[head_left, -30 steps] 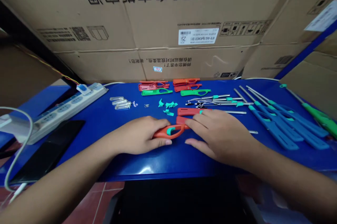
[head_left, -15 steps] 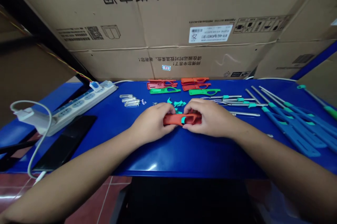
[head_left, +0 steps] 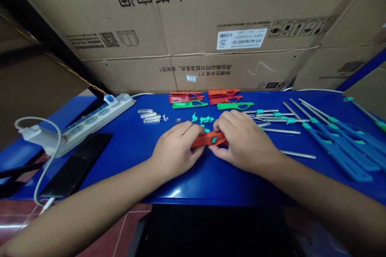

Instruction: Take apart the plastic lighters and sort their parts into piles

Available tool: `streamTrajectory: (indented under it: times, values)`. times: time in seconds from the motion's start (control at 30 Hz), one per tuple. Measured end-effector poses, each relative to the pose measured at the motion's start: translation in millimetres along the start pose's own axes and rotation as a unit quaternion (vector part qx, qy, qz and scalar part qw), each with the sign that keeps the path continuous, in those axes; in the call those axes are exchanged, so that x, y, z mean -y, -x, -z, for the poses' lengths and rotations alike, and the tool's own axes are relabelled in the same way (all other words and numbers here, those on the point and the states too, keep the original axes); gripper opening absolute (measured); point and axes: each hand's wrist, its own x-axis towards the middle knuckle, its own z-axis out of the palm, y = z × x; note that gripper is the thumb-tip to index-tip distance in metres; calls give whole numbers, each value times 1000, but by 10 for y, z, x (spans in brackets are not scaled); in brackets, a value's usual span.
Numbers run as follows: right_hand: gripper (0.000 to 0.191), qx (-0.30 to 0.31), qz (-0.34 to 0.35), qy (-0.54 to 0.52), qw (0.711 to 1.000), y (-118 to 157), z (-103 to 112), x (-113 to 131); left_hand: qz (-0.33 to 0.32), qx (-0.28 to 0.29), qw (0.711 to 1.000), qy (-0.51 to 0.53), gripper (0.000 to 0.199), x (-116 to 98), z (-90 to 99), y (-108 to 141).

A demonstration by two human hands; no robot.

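Both my hands meet at the middle of the blue table, gripping an orange-red plastic handle (head_left: pixel 205 140) with a teal insert (head_left: pixel 214 140). My left hand (head_left: pixel 177 152) holds its left end and my right hand (head_left: pixel 243 142) its right end; my fingers hide much of it. Just beyond my fingertips lie several small teal plastic pieces (head_left: pixel 204 119). Farther back lie red plastic handle halves (head_left: pixel 186 97) and green ones (head_left: pixel 189 104). Metal rods with teal collars (head_left: pixel 279 120) lie to the right of my right hand.
Finished-looking blue long handles (head_left: pixel 337 154) lie at the table's right. Transparent small tubes (head_left: pixel 149 116) lie back left. A white power strip (head_left: pixel 96 123) and black phone (head_left: pixel 76 164) sit at left, with a cardboard box (head_left: pixel 193 27) behind the table.
The separate red pieces from a second ago are now together as one handle in both hands. My hands have drawn closer and the handle has turned, its teal insert now near the middle.
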Motion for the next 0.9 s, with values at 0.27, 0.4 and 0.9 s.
streamTrajectory:
  times: [0.27, 0.4, 0.9]
  values:
    - [12, 15, -4, -8, 1000, 27, -145, 14, 8, 35, 999, 30, 13, 19, -105, -14]
    - [18, 73, -26, -96, 992, 20, -180, -58, 5, 115, 990, 77, 19, 60, -90, -53]
    - [19, 67, 67, -140, 986, -20, -134, -217, 70, 165, 955, 236, 35, 238, 36, -138]
